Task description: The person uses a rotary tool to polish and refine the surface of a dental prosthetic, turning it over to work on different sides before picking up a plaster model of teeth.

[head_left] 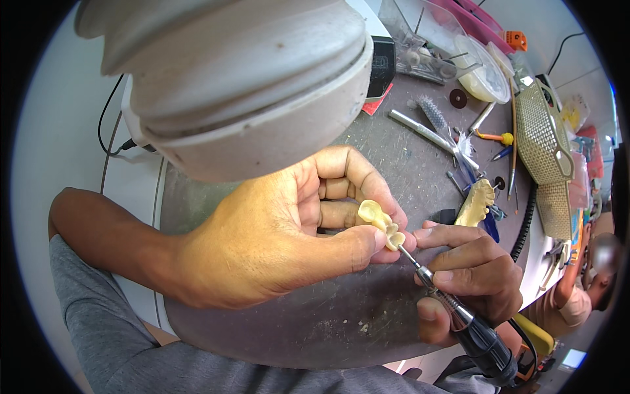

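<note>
Between the thumb and fingers of my left hand is a small cream-yellow dental bridge, its hollow tooth caps turned up toward me. My right hand grips a rotary handpiece, silver at the front and black at the back, with a cord trailing from its rear. Its thin bur tip reaches the nearest cap of the bridge; whether it touches cannot be made out. Just beyond my right hand lies a cream plaster dental model with a row of teeth.
A large white ribbed suction hose hangs over the upper left. Brushes and tools, among them a silver handle, litter the grey worktop. Clear containers stand behind, a woven basket at right. Another person sits at far right.
</note>
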